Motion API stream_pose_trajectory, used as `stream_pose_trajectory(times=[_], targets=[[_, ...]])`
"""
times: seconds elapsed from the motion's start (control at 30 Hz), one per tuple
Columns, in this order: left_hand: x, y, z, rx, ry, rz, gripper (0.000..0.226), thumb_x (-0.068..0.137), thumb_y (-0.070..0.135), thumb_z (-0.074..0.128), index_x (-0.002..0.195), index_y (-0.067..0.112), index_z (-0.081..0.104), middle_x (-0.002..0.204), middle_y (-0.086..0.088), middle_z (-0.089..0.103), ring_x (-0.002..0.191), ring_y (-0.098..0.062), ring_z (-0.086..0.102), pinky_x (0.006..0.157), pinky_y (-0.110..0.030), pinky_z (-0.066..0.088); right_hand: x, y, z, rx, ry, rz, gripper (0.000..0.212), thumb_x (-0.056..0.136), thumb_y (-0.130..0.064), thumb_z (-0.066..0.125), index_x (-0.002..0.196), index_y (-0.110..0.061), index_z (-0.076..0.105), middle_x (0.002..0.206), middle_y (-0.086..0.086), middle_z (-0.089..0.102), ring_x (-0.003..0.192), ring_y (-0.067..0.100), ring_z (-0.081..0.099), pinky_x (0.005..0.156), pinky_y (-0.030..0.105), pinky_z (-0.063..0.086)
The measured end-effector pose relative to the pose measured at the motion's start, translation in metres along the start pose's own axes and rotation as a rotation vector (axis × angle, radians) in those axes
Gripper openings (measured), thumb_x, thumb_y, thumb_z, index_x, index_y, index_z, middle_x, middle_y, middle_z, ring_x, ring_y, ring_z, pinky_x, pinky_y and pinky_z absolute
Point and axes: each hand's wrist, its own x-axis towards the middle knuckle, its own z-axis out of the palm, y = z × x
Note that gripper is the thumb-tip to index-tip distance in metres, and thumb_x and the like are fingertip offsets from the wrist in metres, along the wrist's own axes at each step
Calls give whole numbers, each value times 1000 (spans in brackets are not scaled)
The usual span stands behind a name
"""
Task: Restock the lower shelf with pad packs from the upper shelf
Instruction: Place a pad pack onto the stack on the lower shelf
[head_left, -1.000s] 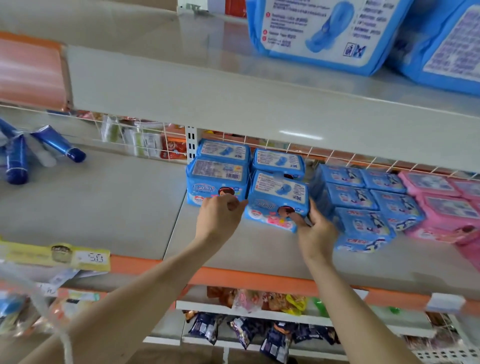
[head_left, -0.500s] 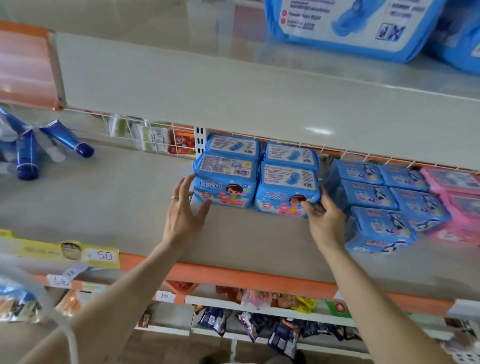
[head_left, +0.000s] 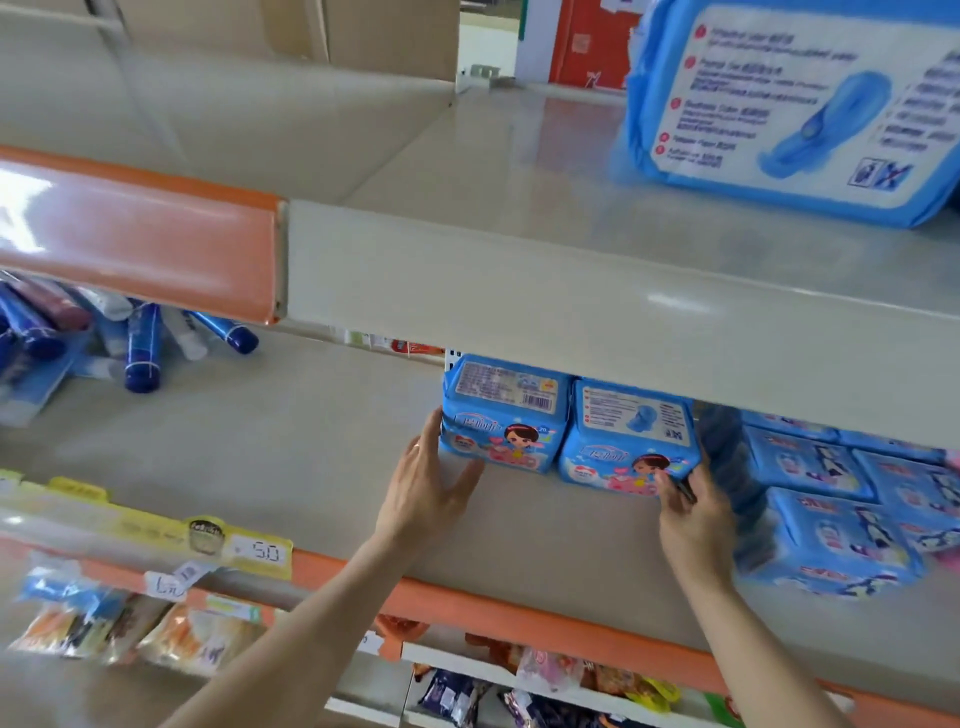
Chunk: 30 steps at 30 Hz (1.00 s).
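Left hand (head_left: 423, 493) slid flat against left pack (head_left: 506, 415); right hand's (head_left: 693, 525) fingers (head_left: 670, 488), seemingly straight, touch right pack (head_left: 628, 441).

2 blue pad packs (head_left: 506, 418) upright, side-by-side on lower shelf (head_left: 311, 467); big pack (head_left: 779, 104) flat on upper shelf (head_left: 519, 171).

Beige metal shelving (head_left: 519, 291) edged with orange strips (head_left: 140, 234) was seen, glare being caught on the left strip, with cardboard boxes (head_left: 363, 31) and a red panel (head_left: 587, 41) far behind.
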Motion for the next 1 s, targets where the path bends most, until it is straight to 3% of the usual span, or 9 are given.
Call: stream_pose_trajectory(times=[0.2,0.33,0.5,0.57,0.63,0.67,0.73,0.87,1.0], targets=[[1,0,-3,32,-9,-10,85,81,58,57,152,21,28,132,-4,61,124,-24,53,99,-36,45,2,-3,-2,-28,-14,-21,30,93,3,59,123,8,58,112,24,68,99,21,61,66,-8,31],[0,3,-5,44,-25,-20,84,81,51,60,152,21,29,130,-6,63,119,-27,56,93,-35,46,0,-1,-2,-94,-11,12,23,95,-8,61,115,2,62,108,19,71,99,30,67,68,20,37],[2,4,-15,3,-104,-33,78,88,39,69,152,28,26,133,-4,61,120,-26,57,86,-30,43,2,-6,-7,-120,-20,45,21,92,-12,65,110,0,65,102,17,73,97,34,68,60,23,38],[4,12,-20,-12,-111,-30,79,90,39,70,152,28,23,137,-3,58,123,-25,56,88,-29,44,4,-15,-11,-92,-62,70,40,90,-18,70,127,-6,58,111,12,71,107,31,67,67,20,45],[10,22,-25,-6,-56,-41,88,89,45,69,156,31,13,141,-3,56,125,-25,55,93,-36,46,7,-27,-17,-102,-82,89,83,85,-30,76,153,-19,30,129,3,63,122,25,58,91,36,51],[13,27,-26,-11,-16,-39,89,88,46,69,156,34,13,140,-3,56,124,-26,55,93,-37,46,8,-31,-19,-112,-80,91,98,82,-32,79,156,-23,16,133,1,58,126,22,54,99,41,46],[17,37,-26,-23,26,20,82,88,43,71,154,37,23,139,-2,57,121,-24,57,93,-35,47,9,-39,-20,-100,-90,61,106,79,-28,81,157,-28,9,132,-6,53,120,14,52,101,40,44],[19,50,-24,16,-5,42,61,91,38,69,147,27,47,133,-5,62,104,-15,60,84,-27,48,11,-43,-17,-159,-165,48,80,85,-23,76,152,-25,32,130,7,62,104,17,59,88,28,47],[23,50,-29,23,-110,-23,64,92,44,66,149,33,41,125,-7,64,96,-17,63,82,-34,57,14,-45,-13,-206,-179,59,69,90,-24,71,150,-20,37,134,9,61,104,18,57,84,29,48]])
